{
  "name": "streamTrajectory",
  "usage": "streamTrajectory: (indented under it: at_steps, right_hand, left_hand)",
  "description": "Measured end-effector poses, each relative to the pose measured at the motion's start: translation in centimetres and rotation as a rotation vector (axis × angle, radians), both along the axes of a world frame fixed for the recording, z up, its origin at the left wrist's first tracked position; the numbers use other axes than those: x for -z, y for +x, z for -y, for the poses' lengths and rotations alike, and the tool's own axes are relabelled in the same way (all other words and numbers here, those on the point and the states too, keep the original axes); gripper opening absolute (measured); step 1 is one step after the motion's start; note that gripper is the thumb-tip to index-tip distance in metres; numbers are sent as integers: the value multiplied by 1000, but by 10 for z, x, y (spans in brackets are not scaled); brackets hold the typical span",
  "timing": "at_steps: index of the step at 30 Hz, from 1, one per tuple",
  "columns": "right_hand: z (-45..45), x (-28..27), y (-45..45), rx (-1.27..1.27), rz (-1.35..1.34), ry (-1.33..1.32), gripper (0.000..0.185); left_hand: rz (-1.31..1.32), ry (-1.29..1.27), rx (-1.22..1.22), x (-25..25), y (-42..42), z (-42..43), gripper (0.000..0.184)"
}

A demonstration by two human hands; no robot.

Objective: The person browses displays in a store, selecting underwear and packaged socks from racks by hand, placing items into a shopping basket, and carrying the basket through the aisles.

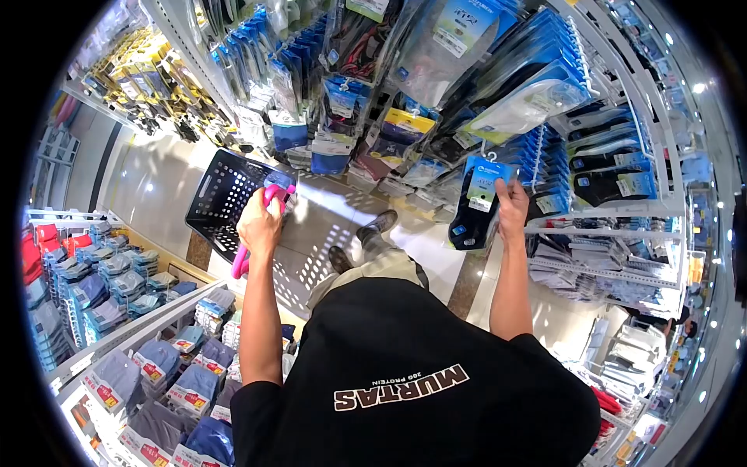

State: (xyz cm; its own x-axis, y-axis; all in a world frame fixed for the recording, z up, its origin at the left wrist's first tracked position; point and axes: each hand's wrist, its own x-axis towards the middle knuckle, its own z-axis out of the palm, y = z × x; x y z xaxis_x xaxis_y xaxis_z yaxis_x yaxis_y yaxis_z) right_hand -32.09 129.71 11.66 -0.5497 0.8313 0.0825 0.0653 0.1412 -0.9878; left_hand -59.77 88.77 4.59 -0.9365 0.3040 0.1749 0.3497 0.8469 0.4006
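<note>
While the left hand point(261, 224) curls round the pink handle point(240, 263) of a black basket point(210, 204), contents unclear, the right hand point(511, 208) pinches a blue-carded packet point(473, 208) just beside other hanging packs point(537, 82)

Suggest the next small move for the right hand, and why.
I'd probably ease the dark sock pack gently away from the hanging packs. The right hand grips it by its side, but its top hanger sits close to the display, and I can't tell whether it is free of a hook. The left hand already holds the basket's pink handle.
</note>
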Motion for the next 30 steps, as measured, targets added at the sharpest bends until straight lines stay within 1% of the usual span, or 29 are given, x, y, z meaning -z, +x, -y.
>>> streamTrajectory:
  at_steps: [1,4,7,9,10,11,12,13,14,16,18,21,24,27,30]
  right_hand:
    - [4,-5,-4,5,46,18,20]
    - [-20,16,-2,11,204,158,20]
    - [-29,24,-15,-10,166,245,29]
    - [-30,32,-26,43,195,228,33]
    - [-24,25,-36,73,205,223,35]
    - [-15,19,-39,116,269,191,36]
    - [-21,29,-40,116,350,208,36]
    - [-32,53,-40,137,371,107,36]
    - [-35,64,-41,105,331,92,36]
    - [-31,70,-43,96,307,137,33]
    - [-26,67,-45,85,248,100,29]
    - [-17,59,-49,68,190,79,26]
    - [-10,50,-47,74,188,41,27]
    - [-12,54,-37,37,292,142,29]
    - [-4,64,-32,59,226,148,24]
  left_hand:
    - [3,-4,-1,-1,0,0,35]
    - [14,-14,-6,-2,1,0,36]
    - [17,-16,-6,-2,2,0,37]
    - [3,-12,-4,-1,2,0,37]
    - [8,-14,-5,-1,3,0,37]
    - [0,-15,-4,-2,5,1,36]
    - [-14,-9,2,-3,5,1,35]
    - [-69,-9,11,5,5,3,34]
    - [-129,-2,24,12,3,5,33]
    - [-110,19,21,13,3,4,33]
    - [-28,1,17,4,5,2,32]
    - [-69,-11,16,5,4,2,32]
    - [-51,-6,23,2,5,1,30]
    - [-77,10,27,7,5,3,31]
    - [-69,13,37,13,4,5,33]
